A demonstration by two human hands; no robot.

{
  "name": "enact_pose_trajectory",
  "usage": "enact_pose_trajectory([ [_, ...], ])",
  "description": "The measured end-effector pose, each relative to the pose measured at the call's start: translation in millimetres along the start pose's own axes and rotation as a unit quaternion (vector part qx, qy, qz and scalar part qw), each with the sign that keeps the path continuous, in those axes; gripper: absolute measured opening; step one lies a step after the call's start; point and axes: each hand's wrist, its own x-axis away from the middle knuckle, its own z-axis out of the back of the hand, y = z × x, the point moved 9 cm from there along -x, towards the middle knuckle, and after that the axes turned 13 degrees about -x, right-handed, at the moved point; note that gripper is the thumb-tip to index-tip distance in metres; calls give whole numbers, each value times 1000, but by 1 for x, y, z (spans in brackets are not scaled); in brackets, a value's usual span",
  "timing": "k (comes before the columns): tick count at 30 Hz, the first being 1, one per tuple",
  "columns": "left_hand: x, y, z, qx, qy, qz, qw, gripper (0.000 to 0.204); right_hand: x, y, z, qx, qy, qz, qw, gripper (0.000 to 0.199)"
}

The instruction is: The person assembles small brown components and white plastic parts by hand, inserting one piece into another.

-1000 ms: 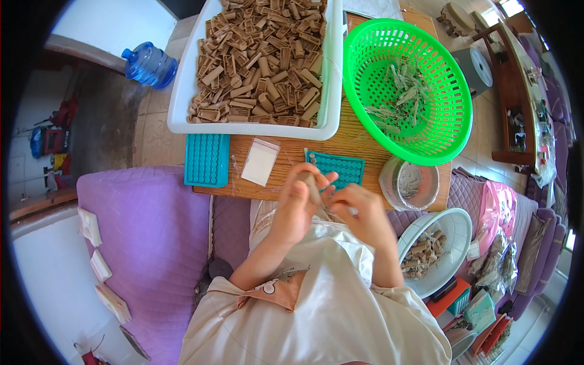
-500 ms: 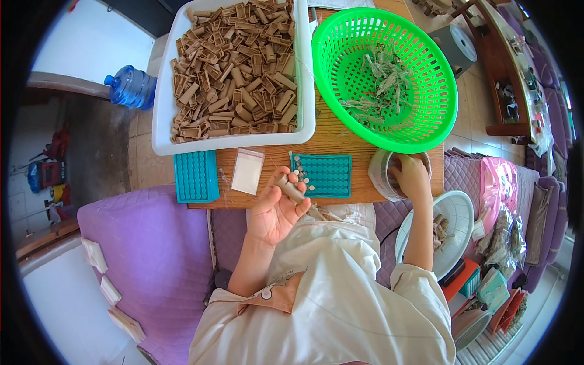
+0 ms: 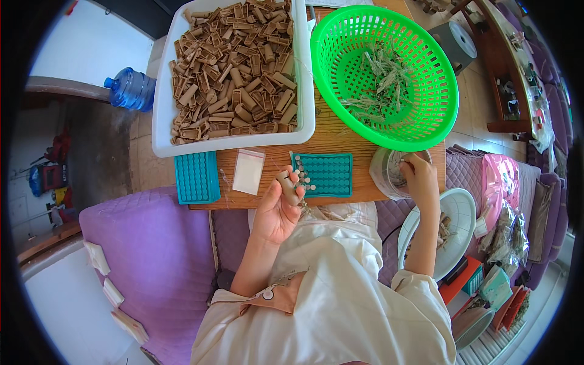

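My left hand (image 3: 277, 213) is closed around a tan, tube-shaped plastic piece (image 3: 287, 187), held above the table's near edge. Small round grey-white discs (image 3: 302, 177) lie along the left side of a teal tray with rows of shallow pockets (image 3: 330, 175), just beyond that hand. At the right, a clear round tub (image 3: 380, 173) stands on the table. My right hand (image 3: 421, 179) is at the tub's right rim with its fingers bent together; whatever lies between the fingertips is too small to make out.
A white bin (image 3: 234, 146) heaped with similar tan pieces (image 3: 234, 73) stands at the back left. Beside it is a green basket (image 3: 447, 115) holding clear plastic strips. A second teal tray (image 3: 196, 176) and a small clear bag (image 3: 248, 172) lie nearer. A pale bowl (image 3: 465, 213) sits right, below the table.
My right hand has risen from inside the clear tub to its rim. My left hand has turned the tan piece more upright and still holds it.
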Motion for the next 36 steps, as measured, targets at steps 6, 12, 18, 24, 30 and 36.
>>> enact_pose_trajectory([
  [6,4,-6,4,-141,78,0,987,41,20,-60,1,-54,19,116,992,15],
  [12,4,-14,-10,-274,99,12,957,39,38,-131,-45,-108,-38,233,966,27],
  [18,7,-22,-21,-295,34,27,954,41,48,-164,-64,-135,-82,372,915,24],
  [24,8,-28,-20,-284,60,86,953,44,51,-164,-66,-124,-108,386,908,19],
  [30,8,-32,-2,-357,26,92,929,45,50,-159,-86,-35,-208,336,918,17],
  [36,6,-36,3,-401,110,102,904,43,49,-147,-94,-59,-221,315,921,16],
])
